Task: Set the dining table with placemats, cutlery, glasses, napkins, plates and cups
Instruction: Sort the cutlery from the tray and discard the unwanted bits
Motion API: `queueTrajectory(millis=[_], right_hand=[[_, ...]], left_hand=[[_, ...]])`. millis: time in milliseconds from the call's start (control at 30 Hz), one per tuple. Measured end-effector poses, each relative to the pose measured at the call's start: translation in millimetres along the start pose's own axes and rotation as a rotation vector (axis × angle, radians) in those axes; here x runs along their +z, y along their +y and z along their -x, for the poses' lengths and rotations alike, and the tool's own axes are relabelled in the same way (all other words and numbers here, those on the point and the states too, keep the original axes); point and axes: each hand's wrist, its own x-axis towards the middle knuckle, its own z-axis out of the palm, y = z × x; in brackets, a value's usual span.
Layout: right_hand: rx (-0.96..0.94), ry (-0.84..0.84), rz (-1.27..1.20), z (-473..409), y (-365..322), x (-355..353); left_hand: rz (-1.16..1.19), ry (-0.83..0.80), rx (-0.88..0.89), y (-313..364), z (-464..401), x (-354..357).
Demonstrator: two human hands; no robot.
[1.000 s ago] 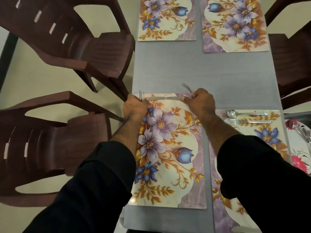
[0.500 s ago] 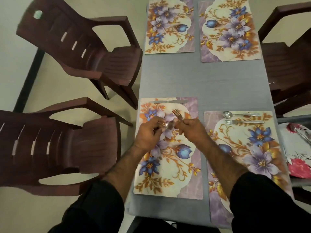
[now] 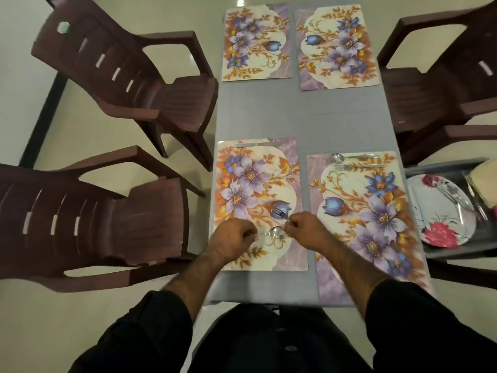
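While my left hand [image 3: 233,239] pinches the handle of a spoon [image 3: 275,232] and my right hand [image 3: 306,230] pinches the handle of a fork [image 3: 280,212], both pieces hang just over the near end of the near-left placemat [image 3: 256,203] — bowl and tines pointing toward each other, close but not quite touching as far as I can tell. A knife [image 3: 256,144] already lies across the far edge of this mat. On the near-right placemat [image 3: 357,211] a second spoon [image 3: 349,157] and second fork [image 3: 359,166] lie side by side along the far edge, and that is the pattern I would copy.

To do this step well, I judge I should lay each piece flat and parallel to the mat's short edge, fork beside spoon with a clear gap, handles pointing the same way. I would lower them until the metal rests on the mat before loosening my fingers — dropping them risks a skid on the glossy surface. Both ought to sit wholly on the mat, not overhanging the grey table [image 3: 295,114]. More cutlery waits on the flowered plate [image 3: 441,211] to my right, and the two far placemats [image 3: 336,47] are still bare.
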Motion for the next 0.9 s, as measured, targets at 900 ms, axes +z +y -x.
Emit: queueTrajectory(millis=[900], right_hand=[[0.101, 0.158, 0.144, 78.1, 15.0, 50.2]], left_hand=[[-0.180, -0.038, 0.021, -13.0, 61.2, 53.0]])
